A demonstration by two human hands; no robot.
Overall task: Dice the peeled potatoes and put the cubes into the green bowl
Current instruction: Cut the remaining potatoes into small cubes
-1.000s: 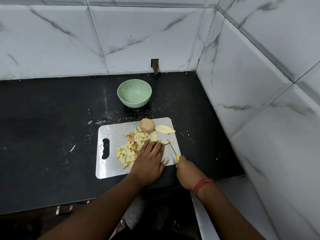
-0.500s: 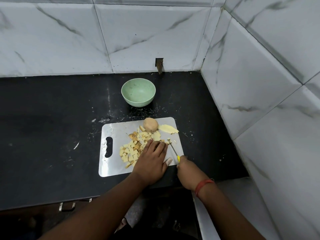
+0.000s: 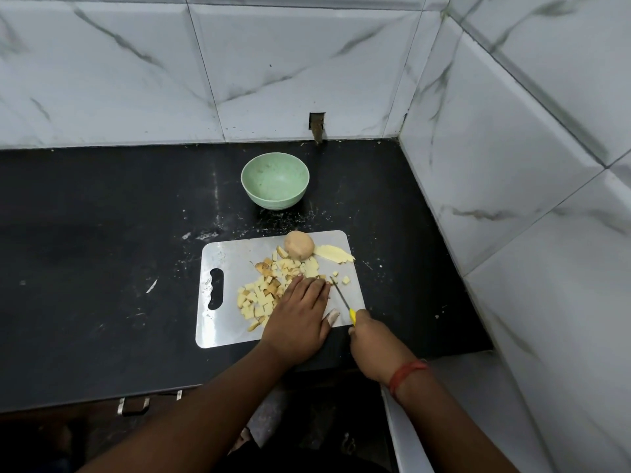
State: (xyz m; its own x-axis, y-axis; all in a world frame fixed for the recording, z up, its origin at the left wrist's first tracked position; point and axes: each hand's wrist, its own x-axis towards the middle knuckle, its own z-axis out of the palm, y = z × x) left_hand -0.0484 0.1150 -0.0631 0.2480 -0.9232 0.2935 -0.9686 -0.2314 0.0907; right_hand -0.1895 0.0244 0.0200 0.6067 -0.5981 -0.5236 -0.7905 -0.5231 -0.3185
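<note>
— One whole peeled potato (image 3: 299, 245) sits at the far edge of the cutting board (image 3: 232, 264), its long axis running roughly along that edge. Just right of it on the board lies a pale slice (image 3: 334, 254), pointing right and slightly toward the board's near side.

— And the cut pieces?

— Many potato cubes (image 3: 261, 295) are heaped mid-board, spreading from the whole potato down toward the near edge. They're pale yellow, some with browned faces. Two stray cubes lie right of the heap, past the knife tip.

— What are the hands doing?

— Her left hand (image 3: 297, 319) lies palm down on the board, fingers fairly straight and together, over the right side of the heap; whether anything is pinned under it I can't tell. The right hand (image 3: 374, 343), at the board's near right corner, is curled round the yellow handle of a knife (image 3: 341, 298). The thin blade slants away and to the left, tip close by the left fingertips. A red thread (image 3: 406, 372) circles that wrist.

— And the green bowl (image 3: 275, 180)?

— Beyond the board's far edge, well apart from it, upright, no cubes inside.

— The surface?

— Board's grey-white with a handle slot at its left end, on a black countertop (image 3: 102, 233) speckled with white bits. Marble-look tiled walls (image 3: 136, 80) meet in a corner beyond and right of the board.
</note>
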